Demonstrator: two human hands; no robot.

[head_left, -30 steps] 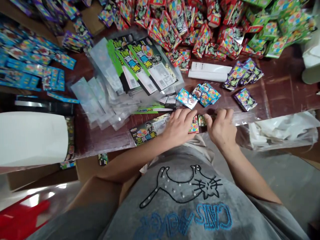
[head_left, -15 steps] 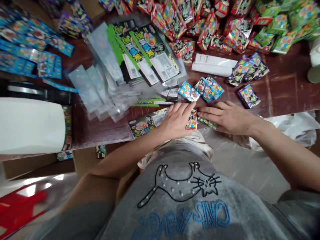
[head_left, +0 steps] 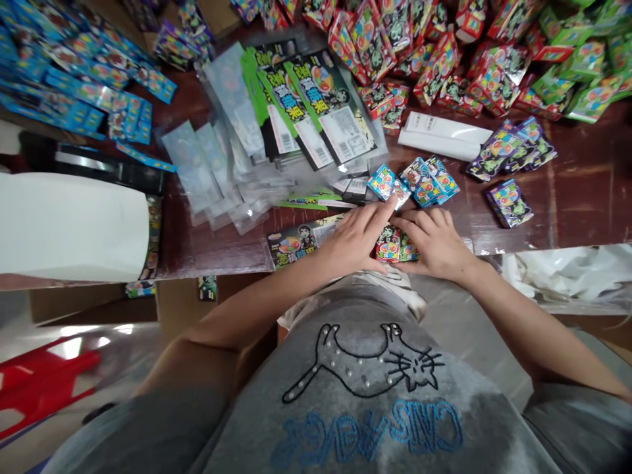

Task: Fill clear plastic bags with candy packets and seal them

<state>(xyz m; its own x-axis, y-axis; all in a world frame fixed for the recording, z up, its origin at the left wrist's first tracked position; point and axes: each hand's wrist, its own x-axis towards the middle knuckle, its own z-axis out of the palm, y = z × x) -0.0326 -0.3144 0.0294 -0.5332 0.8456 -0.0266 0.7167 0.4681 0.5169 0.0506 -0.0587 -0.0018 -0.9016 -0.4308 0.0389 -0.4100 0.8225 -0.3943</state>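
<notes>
Along near tabletop [head_left: 224,258] edge: right hand [head_left: 437,245] clamped on green box [head_left: 409,250], probably light, stiff, best held by sides; left hand [head_left: 358,236], grip unclear.

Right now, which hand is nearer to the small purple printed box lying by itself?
The right hand: it is left of the purple box, partly covering a small green printed box. The left hand is farther left.

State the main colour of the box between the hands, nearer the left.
The box is mainly red, with multicoloured print; it shows best in the head view.
</notes>
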